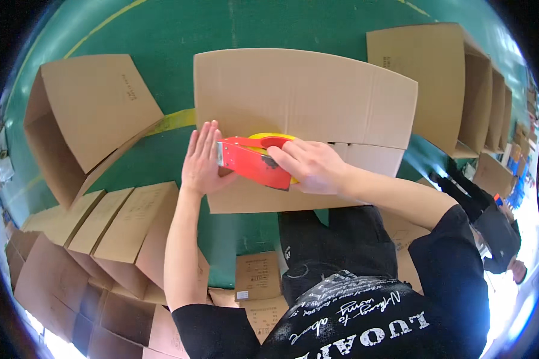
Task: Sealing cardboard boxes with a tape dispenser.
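Observation:
A large brown cardboard box (305, 96) lies in front of me on the green floor, its flaps folded shut. My left hand (202, 158) presses flat on the near left part of the box, fingers spread. My right hand (311, 164) grips a red tape dispenser (251, 161) with a yellow roll, held on the flap seam right beside my left hand.
Open cardboard boxes stand at the left (90, 113) and at the far right (449, 78). More boxes (120, 233) are packed in rows at the lower left. A yellow line (170, 121) runs across the green floor (161, 30). Another person in dark clothes (491, 221) is at the right edge.

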`<state>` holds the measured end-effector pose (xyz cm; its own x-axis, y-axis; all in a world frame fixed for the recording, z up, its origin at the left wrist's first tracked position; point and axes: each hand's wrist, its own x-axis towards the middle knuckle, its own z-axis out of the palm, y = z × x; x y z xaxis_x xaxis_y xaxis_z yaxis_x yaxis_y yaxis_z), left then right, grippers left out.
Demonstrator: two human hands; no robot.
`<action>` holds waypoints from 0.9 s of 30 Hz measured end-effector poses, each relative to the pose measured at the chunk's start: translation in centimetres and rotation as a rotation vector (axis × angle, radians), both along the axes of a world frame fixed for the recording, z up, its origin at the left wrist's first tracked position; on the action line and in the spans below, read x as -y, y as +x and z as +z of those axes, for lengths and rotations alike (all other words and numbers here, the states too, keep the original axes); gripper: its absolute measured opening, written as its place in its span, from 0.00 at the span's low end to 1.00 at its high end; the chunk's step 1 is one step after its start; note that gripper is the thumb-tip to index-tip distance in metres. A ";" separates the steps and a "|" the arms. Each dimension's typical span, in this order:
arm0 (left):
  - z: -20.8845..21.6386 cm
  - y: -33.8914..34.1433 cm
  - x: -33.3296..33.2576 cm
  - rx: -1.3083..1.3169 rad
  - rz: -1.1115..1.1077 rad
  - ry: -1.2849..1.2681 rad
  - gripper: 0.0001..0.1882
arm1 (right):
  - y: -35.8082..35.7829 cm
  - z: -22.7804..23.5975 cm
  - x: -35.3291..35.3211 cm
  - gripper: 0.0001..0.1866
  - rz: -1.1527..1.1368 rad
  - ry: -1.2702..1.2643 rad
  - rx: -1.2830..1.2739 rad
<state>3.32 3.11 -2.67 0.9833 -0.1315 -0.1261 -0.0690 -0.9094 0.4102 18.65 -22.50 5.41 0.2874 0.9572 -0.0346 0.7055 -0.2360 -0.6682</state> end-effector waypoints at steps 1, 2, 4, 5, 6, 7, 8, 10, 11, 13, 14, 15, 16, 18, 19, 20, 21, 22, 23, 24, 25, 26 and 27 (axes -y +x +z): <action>0.0 0.1 0.0 0.014 -0.011 0.017 0.58 | 0.0 0.3 0.5 0.35 0.010 -0.041 0.022; 0.0 0.1 -0.1 0.026 -0.021 0.035 0.58 | 0.3 0.7 1.5 0.35 0.008 -0.052 0.021; 0.7 -0.3 -0.2 -0.048 -0.021 0.093 0.58 | 1.8 1.7 4.3 0.26 -0.008 -0.032 0.035; 0.7 -0.3 0.0 -0.078 -0.022 0.114 0.58 | 2.7 2.3 6.6 0.26 -0.005 -0.073 0.008; 1.1 -0.1 0.0 -0.063 -0.030 0.126 0.58 | 3.2 2.3 9.3 0.27 -0.021 -0.048 0.041; 1.5 0.0 0.1 -0.077 -0.027 0.132 0.58 | 3.7 2.1 12.0 0.27 -0.036 -0.019 0.068; 0.1 -0.3 0.5 -0.080 -0.025 0.129 0.57 | 4.2 1.8 14.5 0.28 -0.032 -0.062 0.085; 0.5 -0.1 0.7 -0.084 -0.031 0.176 0.57 | 5.3 3.0 18.7 0.28 -0.047 -0.072 0.134; 0.9 -0.1 0.8 -0.092 -0.039 0.179 0.57 | 5.9 3.6 20.4 0.29 -0.057 -0.067 0.158; 1.1 0.1 0.8 -0.101 -0.039 0.229 0.57 | 6.7 4.3 23.9 0.30 -0.070 -0.070 0.171; 1.1 0.0 1.0 -0.114 -0.050 0.244 0.58 | 6.7 4.2 26.2 0.32 -0.076 -0.113 0.166; 1.0 0.1 1.0 -0.111 -0.052 0.250 0.58 | 6.8 4.6 27.6 0.32 -0.093 -0.120 0.166; 1.1 0.0 1.1 -0.109 -0.049 0.259 0.59 | 7.0 4.8 28.7 0.33 -0.112 -0.154 0.169; 1.7 -0.3 1.0 -0.139 -0.047 0.300 0.60 | 7.1 4.7 31.5 0.35 -0.137 -0.201 0.183; 1.6 -0.3 1.1 -0.147 -0.046 0.316 0.60 | 7.3 4.5 32.3 0.35 -0.150 -0.212 0.184; 1.4 -0.2 1.2 -0.159 -0.041 0.320 0.61 | 7.4 4.3 33.1 0.35 -0.152 -0.200 0.191; 1.5 0.0 1.2 -0.157 -0.056 0.316 0.61 | 7.5 4.2 33.5 0.35 -0.156 -0.183 0.198; 1.7 0.1 1.2 -0.146 -0.057 0.322 0.61 | 7.7 4.2 33.9 0.32 -0.158 -0.194 0.195; 1.8 0.3 1.2 -0.136 -0.057 0.328 0.61 | 7.8 4.0 34.3 0.32 -0.170 -0.200 0.194; 1.5 0.3 1.2 -0.116 -0.067 0.331 0.60 | 8.1 3.6 34.8 0.31 -0.171 -0.197 0.204; 1.4 0.2 1.1 -0.113 -0.075 0.328 0.60 | 8.3 3.3 35.3 0.29 -0.171 -0.194 0.215; 1.3 0.0 1.0 -0.104 -0.087 0.348 0.60 | 8.4 3.2 35.7 0.27 -0.174 -0.210 0.231; 1.3 0.0 1.0 -0.095 -0.097 0.367 0.60 | 8.6 3.0 36.2 0.27 -0.178 -0.214 0.232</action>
<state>3.31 2.06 -1.41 0.9501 -0.1521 -0.2723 -0.1388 -0.9880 0.0679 27.28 -58.72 8.42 0.4728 0.8694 -0.1435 0.7678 -0.4863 -0.4172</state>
